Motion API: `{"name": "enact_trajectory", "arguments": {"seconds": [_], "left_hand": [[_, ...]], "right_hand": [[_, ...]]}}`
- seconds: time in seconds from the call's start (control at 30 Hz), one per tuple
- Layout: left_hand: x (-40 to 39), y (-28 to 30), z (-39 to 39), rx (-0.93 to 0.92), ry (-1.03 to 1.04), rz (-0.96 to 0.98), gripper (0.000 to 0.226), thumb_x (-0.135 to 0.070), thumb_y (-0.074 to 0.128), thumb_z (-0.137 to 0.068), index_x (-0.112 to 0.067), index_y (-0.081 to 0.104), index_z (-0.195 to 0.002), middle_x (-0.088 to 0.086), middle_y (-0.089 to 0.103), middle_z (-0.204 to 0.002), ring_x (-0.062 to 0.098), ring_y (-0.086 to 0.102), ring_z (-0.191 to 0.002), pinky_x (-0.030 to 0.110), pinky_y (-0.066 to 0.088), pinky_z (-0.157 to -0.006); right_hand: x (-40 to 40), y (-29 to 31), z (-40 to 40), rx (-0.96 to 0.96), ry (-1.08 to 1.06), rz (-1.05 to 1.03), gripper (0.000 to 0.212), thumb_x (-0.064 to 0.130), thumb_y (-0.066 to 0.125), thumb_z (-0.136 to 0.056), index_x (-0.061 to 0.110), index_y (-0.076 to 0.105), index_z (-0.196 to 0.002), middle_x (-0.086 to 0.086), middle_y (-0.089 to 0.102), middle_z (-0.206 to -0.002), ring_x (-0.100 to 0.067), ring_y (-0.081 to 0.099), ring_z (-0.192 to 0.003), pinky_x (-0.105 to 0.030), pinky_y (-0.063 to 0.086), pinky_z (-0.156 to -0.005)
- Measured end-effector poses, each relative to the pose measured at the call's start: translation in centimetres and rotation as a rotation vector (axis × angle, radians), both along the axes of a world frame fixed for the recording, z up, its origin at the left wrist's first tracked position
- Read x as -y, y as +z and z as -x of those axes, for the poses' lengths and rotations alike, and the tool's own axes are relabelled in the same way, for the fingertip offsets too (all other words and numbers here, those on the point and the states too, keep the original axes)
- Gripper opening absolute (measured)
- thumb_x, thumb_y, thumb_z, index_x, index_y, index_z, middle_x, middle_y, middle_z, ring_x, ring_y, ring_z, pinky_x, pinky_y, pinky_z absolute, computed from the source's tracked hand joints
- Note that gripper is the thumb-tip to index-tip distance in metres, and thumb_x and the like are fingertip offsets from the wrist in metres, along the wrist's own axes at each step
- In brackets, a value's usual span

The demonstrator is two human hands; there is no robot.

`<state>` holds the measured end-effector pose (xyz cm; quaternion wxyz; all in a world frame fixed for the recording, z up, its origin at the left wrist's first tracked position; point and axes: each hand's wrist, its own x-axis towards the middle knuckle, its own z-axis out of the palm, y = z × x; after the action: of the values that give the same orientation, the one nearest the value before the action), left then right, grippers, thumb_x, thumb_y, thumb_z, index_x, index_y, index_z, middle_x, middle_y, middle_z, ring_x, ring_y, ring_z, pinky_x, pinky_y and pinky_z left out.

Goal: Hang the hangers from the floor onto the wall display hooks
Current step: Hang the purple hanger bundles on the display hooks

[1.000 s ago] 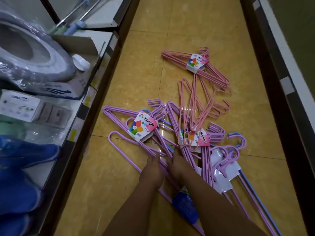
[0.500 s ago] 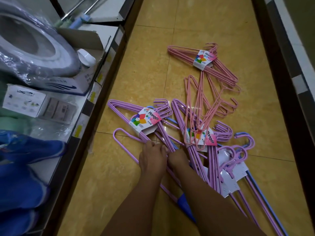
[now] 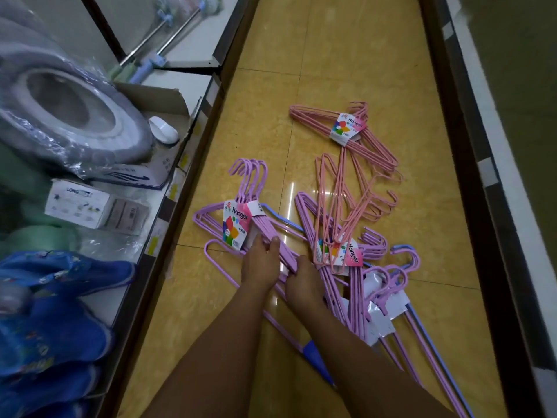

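Bundles of wire hangers lie on the yellow tiled floor [image 3: 262, 122]. My left hand [image 3: 261, 263] and my right hand [image 3: 303, 280] both grip a purple hanger bundle [image 3: 250, 206] with a "Hanger" label, tilted up so its hooks point away from me. Another purple bundle [image 3: 349, 294] lies to the right under a pink labelled bundle [image 3: 340, 218]. A second pink bundle [image 3: 346, 134] lies further off. More purple and blue hangers [image 3: 401, 273] with white tags sit at the right. No wall hooks are in view.
A low shelf [image 3: 193, 164] runs along the left with a wrapped toilet seat [image 3: 69, 116], small boxes [image 3: 78, 203] and blue packs [image 3: 51, 312]. A dark shelf base [image 3: 470, 176] borders the aisle on the right.
Both hands have closed on the labelled purple bundle and lifted and turned it, so its hooks now point up and away instead of lying flat.
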<state>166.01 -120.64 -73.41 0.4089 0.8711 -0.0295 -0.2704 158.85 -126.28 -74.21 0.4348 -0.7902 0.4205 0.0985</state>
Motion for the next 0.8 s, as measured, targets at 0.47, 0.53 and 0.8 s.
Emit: {"name": "enact_trajectory", "arguments": {"seconds": [0.47,0.53,0.8], "left_hand": [[1.1,22.5,-0.3,-0.616,0.95,0.602,0.023,0.01,0.037,-0.093,-0.003,0.054,-0.101,0.005,0.061,-0.068,0.005,0.059,-0.038,0.022,0.051,-0.042],[1.0,25.3,0.7,-0.612,0.99,0.629,0.04,0.013,0.032,-0.091,-0.005,0.051,-0.121,0.005,0.062,-0.072,0.009,0.062,-0.045,0.031,0.052,-0.053],[1.2,40.2,4.1,-0.564,0.643,0.527,0.023,0.004,0.045,-0.093,0.006,0.058,-0.112,0.018,0.064,-0.095,0.026,0.063,-0.08,0.026,0.05,-0.058]], "right_hand": [[2.8,27.3,3.3,-0.126,0.366,0.135,0.022,0.009,0.049,-0.087,0.021,0.053,-0.106,-0.011,0.062,-0.109,-0.032,0.057,-0.105,-0.036,0.043,-0.082],[2.2,30.9,2.6,-0.269,0.476,0.235,0.036,0.022,0.053,-0.088,0.02,0.047,-0.124,-0.008,0.057,-0.122,-0.031,0.051,-0.118,-0.043,0.034,-0.101],[0.3,44.3,2.2,-0.231,0.407,0.527,0.027,0.015,0.039,-0.097,0.017,0.051,-0.12,-0.005,0.062,-0.117,-0.026,0.061,-0.108,-0.032,0.046,-0.083]]}}
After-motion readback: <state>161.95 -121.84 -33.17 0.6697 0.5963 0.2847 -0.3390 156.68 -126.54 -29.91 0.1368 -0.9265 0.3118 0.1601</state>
